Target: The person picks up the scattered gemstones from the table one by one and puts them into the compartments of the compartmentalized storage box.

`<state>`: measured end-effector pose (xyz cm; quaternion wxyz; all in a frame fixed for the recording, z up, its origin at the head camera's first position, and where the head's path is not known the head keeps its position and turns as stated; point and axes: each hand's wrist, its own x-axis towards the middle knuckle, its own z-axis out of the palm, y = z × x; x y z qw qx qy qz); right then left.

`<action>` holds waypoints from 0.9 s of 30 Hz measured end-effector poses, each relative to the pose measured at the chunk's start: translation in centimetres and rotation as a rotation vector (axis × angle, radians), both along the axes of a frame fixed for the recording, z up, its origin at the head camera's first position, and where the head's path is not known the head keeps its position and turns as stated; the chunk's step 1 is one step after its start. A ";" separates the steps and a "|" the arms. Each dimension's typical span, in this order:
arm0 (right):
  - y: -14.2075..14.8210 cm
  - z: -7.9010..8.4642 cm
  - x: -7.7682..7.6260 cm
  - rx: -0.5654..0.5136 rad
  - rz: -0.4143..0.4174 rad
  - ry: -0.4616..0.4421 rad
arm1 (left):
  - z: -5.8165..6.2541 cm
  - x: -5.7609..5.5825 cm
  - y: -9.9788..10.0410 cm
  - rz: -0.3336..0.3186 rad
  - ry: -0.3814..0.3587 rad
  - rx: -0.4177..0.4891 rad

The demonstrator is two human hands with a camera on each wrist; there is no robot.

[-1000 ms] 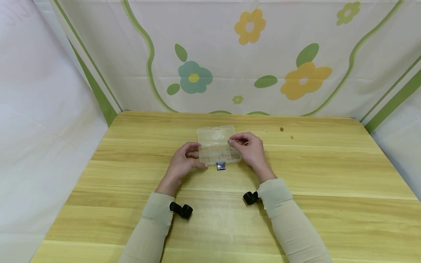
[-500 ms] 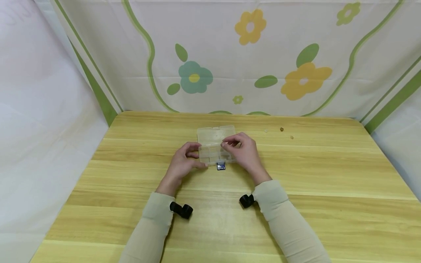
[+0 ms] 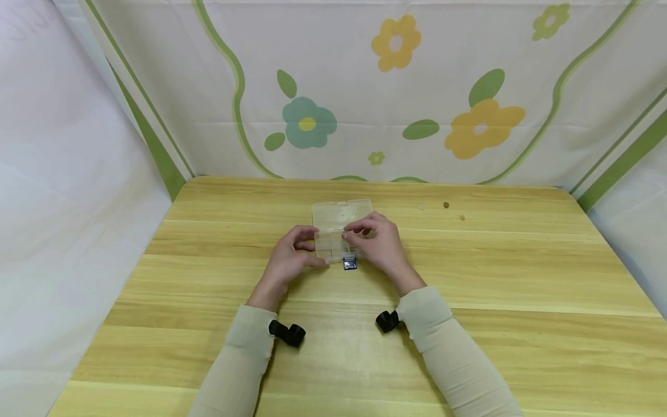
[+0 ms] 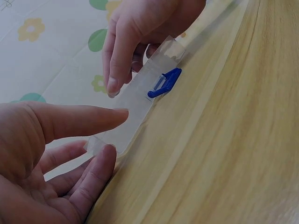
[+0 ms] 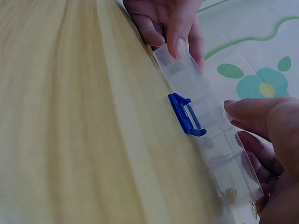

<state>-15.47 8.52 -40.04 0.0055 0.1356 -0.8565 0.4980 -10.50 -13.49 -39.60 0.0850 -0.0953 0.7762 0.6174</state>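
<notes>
A clear plastic compartment box stands on the table, its lid folded back behind it. A blue latch hangs from its front edge. My left hand holds the box's left end, thumb at the near corner and fingers behind. My right hand is over the middle compartments, thumb and index finger pinched together; a small dark speck shows at their tips, its kind too small to make out. A small brown piece lies in the right end compartment, which my right hand covers in the head view.
Behind the box to the right, a small dark brown piece, a tan piece and a pale piece lie on the wooden table. A flowered cloth hangs along the table's back edge.
My right hand has moved left and slightly nearer over the box, from its right side to the middle compartments, with fingertips still pinched. The left hand and the box have stayed put.
</notes>
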 end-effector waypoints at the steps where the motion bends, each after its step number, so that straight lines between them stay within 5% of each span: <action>1: 0.0 0.0 0.0 0.004 0.003 0.002 | 0.0 0.0 0.0 0.000 -0.001 0.001; 27: -0.1 0.1 0.0 0.083 0.017 0.029 | 0.3 0.0 0.0 -0.004 -0.011 0.008</action>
